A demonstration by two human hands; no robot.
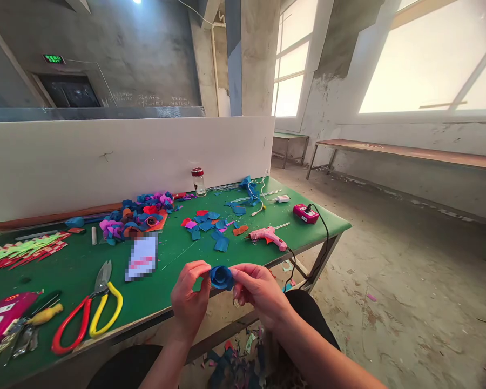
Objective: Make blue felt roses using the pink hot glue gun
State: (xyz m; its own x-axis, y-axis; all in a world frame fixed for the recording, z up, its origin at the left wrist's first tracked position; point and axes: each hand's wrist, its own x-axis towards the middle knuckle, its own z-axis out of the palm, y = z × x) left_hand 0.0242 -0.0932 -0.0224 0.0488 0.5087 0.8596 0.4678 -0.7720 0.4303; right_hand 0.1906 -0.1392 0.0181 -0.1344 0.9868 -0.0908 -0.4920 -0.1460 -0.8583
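Between both hands, just off the table's front edge, is a blue paper flower [221, 277] with rolled petals. My left hand [191, 294] pinches its left side, and my right hand [260, 292] pinches its right side. Past the hands, a pink glue gun [268, 236] lies on the green table [178, 259] with its cord hanging over the edge. Loose blue, red and orange paper pieces [206, 225] are scattered to its left. A pile of blue, purple and red paper flowers [135, 216] sits further left.
Scissors [99, 302] with red and yellow handles lie at the front left, close to a phone-shaped blurred item [141, 257]. A glass jar [198, 181] stands by the white partition [125, 162]. A magenta power socket [306, 213] is at the right. Paper scraps [237, 359] litter the floor below.
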